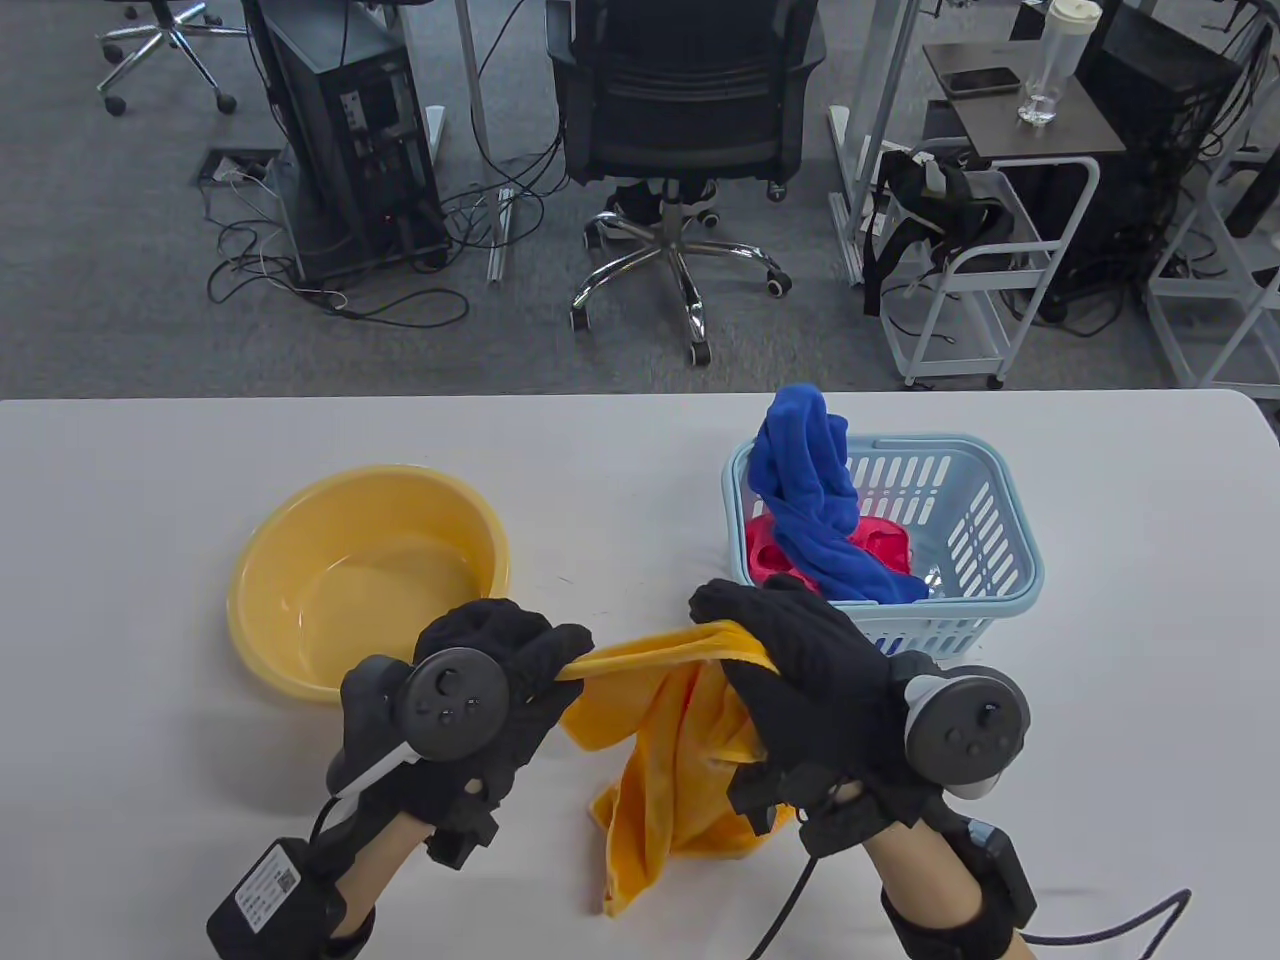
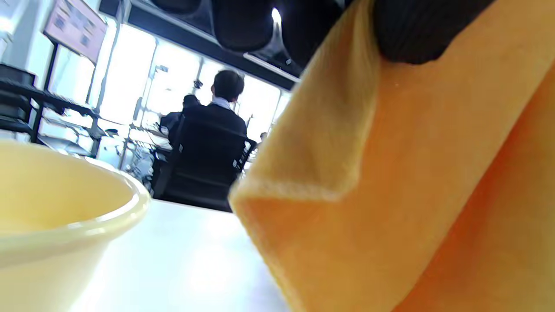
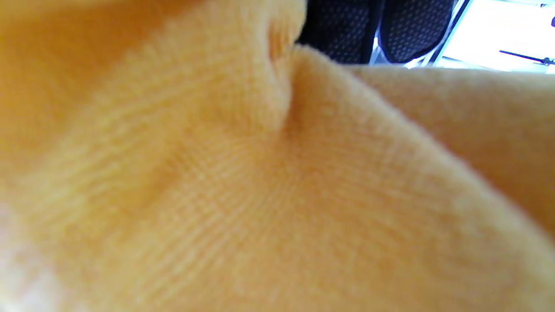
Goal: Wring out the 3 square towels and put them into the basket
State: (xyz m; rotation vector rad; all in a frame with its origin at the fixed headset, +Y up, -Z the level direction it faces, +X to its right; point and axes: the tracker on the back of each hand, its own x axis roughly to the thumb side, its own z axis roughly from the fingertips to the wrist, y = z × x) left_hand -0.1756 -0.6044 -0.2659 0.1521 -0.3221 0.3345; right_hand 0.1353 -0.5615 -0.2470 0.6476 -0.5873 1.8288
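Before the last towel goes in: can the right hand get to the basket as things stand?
Probably yes: the right hand sits just in front of the basket, nothing between. Both hands grip the orange towel, so the left hand must let go.

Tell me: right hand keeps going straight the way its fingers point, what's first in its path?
Probably the left hand. The right hand points left along the yellow towel stretched between both; the basin lies beyond, though depth is unclear.

Between the basin (image 1: 368,580) and the basket (image 1: 985,545) lay a bare strip of table (image 1: 620,480), its near end barred by both hands stretching the yellow towel (image 1: 670,740). The blue towel (image 1: 810,500) draped over the basket's left rim; the right half stood open. The table's right side lay free.
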